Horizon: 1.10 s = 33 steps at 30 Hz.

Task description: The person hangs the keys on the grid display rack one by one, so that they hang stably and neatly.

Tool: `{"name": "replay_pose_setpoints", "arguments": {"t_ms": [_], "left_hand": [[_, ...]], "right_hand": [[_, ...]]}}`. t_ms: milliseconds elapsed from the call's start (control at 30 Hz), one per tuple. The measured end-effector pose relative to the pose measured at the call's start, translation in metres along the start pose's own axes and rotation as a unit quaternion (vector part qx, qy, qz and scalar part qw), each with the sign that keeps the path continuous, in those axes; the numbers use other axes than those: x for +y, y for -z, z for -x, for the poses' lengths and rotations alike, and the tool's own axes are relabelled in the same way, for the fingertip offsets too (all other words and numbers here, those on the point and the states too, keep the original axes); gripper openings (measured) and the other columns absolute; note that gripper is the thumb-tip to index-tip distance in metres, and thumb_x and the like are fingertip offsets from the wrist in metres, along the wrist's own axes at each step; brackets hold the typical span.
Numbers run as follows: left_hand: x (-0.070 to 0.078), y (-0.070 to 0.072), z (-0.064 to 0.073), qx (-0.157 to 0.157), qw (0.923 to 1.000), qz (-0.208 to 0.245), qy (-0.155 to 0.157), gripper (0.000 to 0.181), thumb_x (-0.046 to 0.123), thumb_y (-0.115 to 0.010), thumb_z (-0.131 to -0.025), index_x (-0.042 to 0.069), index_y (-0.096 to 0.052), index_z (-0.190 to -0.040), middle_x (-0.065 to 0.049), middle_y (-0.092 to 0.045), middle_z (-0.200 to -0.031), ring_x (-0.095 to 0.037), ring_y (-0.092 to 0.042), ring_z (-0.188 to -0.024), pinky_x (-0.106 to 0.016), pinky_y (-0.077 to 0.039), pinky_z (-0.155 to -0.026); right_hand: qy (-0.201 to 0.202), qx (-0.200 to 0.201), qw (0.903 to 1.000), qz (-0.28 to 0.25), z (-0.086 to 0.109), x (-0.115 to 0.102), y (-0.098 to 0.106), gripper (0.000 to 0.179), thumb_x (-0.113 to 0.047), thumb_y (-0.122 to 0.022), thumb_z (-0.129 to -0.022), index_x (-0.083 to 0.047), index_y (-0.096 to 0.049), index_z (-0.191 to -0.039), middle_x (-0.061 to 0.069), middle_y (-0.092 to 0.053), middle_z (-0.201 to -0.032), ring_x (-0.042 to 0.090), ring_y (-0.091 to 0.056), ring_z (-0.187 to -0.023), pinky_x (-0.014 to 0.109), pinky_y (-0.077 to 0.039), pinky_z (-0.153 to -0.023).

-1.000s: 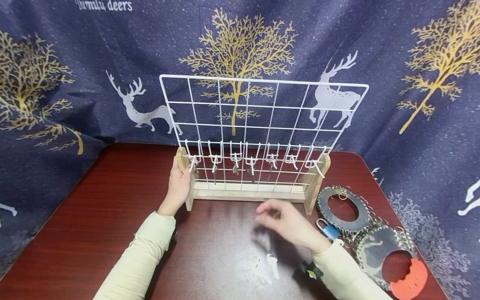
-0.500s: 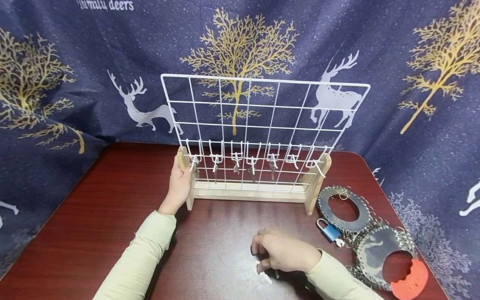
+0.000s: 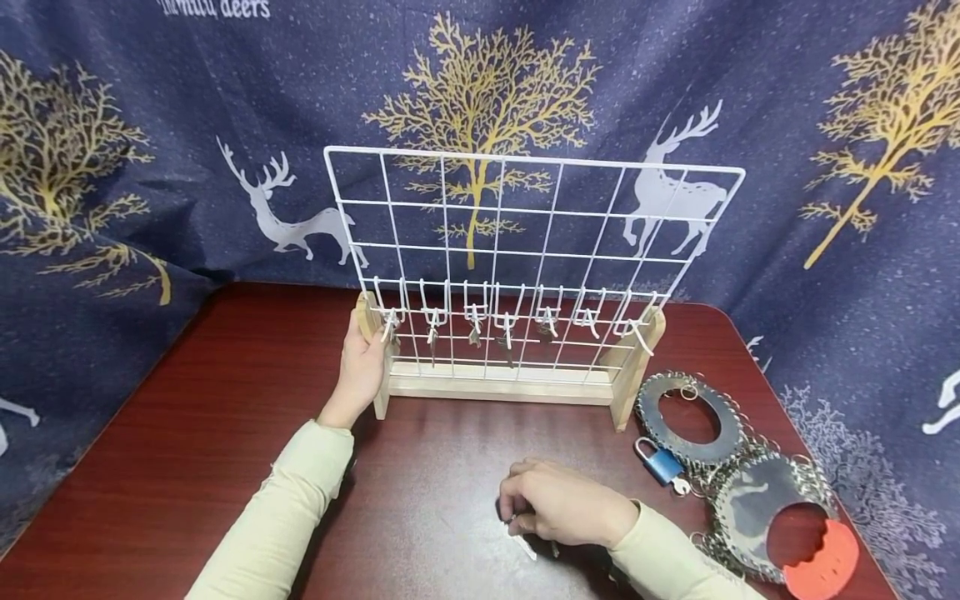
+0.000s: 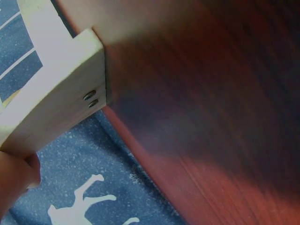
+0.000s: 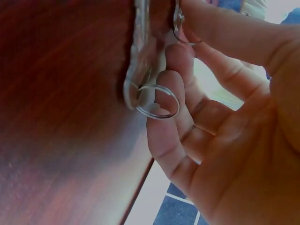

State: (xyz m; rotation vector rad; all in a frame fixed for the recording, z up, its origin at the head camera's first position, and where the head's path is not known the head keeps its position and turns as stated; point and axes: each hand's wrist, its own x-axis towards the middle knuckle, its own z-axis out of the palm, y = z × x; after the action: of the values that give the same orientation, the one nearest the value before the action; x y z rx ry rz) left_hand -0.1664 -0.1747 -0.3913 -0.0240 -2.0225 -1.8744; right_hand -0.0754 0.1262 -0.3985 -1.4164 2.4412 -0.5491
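Note:
A white wire grid rack on a wooden stand [image 3: 498,391] stands at the table's back. Several white hooks [image 3: 507,323] hang on its lower grid, some bearing keys [image 3: 474,336]. My left hand [image 3: 362,367] grips the stand's left wooden side post [image 4: 58,93]. Low over the table, my right hand [image 3: 558,504] has its thumb and index finger together at a small key with a ring [image 5: 179,29], mostly hidden by them. Beside the fingertips another key [image 5: 137,65] with a split ring [image 5: 159,117] lies on the table.
At the right lie two round dark metal plates [image 3: 738,500] edged with small rings, a blue padlock [image 3: 660,463] with a key in it, and a red curved piece [image 3: 821,560]. A deer-patterned cloth [image 3: 285,83] hangs behind the table [image 3: 225,400].
My right hand has come down from below the rack to the keys on the table, its fingers drawing together there. My left hand keeps its grip on the side post.

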Motion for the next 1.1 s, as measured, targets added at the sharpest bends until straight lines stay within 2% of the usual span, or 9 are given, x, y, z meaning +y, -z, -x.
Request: {"name": "replay_pose_setpoints", "arguments": {"t_ms": [200, 367, 600, 800, 967, 1100], "left_hand": [[0.0, 0.0, 0.0, -0.004, 0.9999, -0.012, -0.001, 0.046, -0.003, -0.04, -0.099, 0.002, -0.032, -0.144, -0.014, -0.053, -0.104, -0.008, -0.056, -0.076, -0.024, -0.053, -0.068], [-0.001, 0.001, 0.0, 0.0, 0.9997, -0.025, 0.001, 0.039, -0.002, -0.041, -0.099, -0.001, -0.036, -0.138, -0.018, -0.054, -0.104, -0.008, -0.057, -0.074, -0.031, -0.055, -0.07], [0.002, 0.0, 0.001, 0.0, 0.9998, -0.02, 0.001, 0.037, -0.001, -0.041, -0.1, -0.002, -0.035, -0.137, -0.019, -0.054, -0.105, -0.006, -0.057, -0.074, -0.026, -0.053, -0.068], [0.002, 0.0, 0.0, 0.006, 0.9993, -0.036, -0.006, 0.028, -0.001, -0.042, -0.1, -0.004, -0.039, -0.127, -0.017, -0.055, -0.104, -0.005, -0.057, -0.076, -0.025, -0.054, -0.069], [0.001, 0.0, 0.0, 0.002, 0.9994, -0.035, -0.006, 0.03, -0.001, -0.042, -0.099, -0.004, -0.039, -0.129, -0.017, -0.055, -0.106, -0.006, -0.057, -0.077, -0.023, -0.053, -0.069], [0.002, 0.0, 0.001, -0.004, 0.9996, -0.029, -0.001, 0.032, -0.001, -0.042, -0.099, -0.002, -0.038, -0.131, -0.017, -0.054, -0.108, -0.007, -0.057, -0.08, -0.027, -0.054, -0.071]], "right_hand": [[0.02, -0.001, 0.9998, 0.008, -0.001, -0.001, -0.001, 0.014, -0.021, -0.076, -0.082, -0.024, -0.067, -0.093, -0.016, -0.049, -0.079, -0.002, -0.045, -0.077, 0.013, -0.041, -0.072], [0.031, 0.015, 0.9994, 0.01, 0.0, 0.0, -0.002, 0.013, -0.02, -0.078, -0.081, -0.022, -0.065, -0.084, -0.016, -0.048, -0.076, -0.004, -0.044, -0.074, 0.013, -0.042, -0.073], [0.001, 0.031, 0.9995, -0.01, 0.002, 0.003, 0.002, 0.017, -0.026, -0.076, -0.083, -0.024, -0.061, -0.075, -0.02, -0.051, -0.077, -0.004, -0.049, -0.075, 0.014, -0.043, -0.069], [-0.021, 0.03, 0.9993, -0.01, 0.005, 0.002, 0.008, 0.011, -0.017, -0.073, -0.086, -0.023, -0.066, -0.081, -0.02, -0.056, -0.082, -0.001, -0.054, -0.082, 0.02, -0.048, -0.076], [-0.038, 0.047, 0.9979, -0.023, 0.007, 0.003, 0.012, 0.007, -0.016, -0.07, -0.089, -0.022, -0.069, -0.086, -0.019, -0.06, -0.084, -0.001, -0.056, -0.084, 0.024, -0.05, -0.079], [-0.045, 0.072, 0.9959, -0.031, 0.01, 0.005, 0.016, 0.003, -0.019, -0.068, -0.091, -0.02, -0.07, -0.089, -0.019, -0.061, -0.087, 0.001, -0.057, -0.086, 0.027, -0.05, -0.08]]}}
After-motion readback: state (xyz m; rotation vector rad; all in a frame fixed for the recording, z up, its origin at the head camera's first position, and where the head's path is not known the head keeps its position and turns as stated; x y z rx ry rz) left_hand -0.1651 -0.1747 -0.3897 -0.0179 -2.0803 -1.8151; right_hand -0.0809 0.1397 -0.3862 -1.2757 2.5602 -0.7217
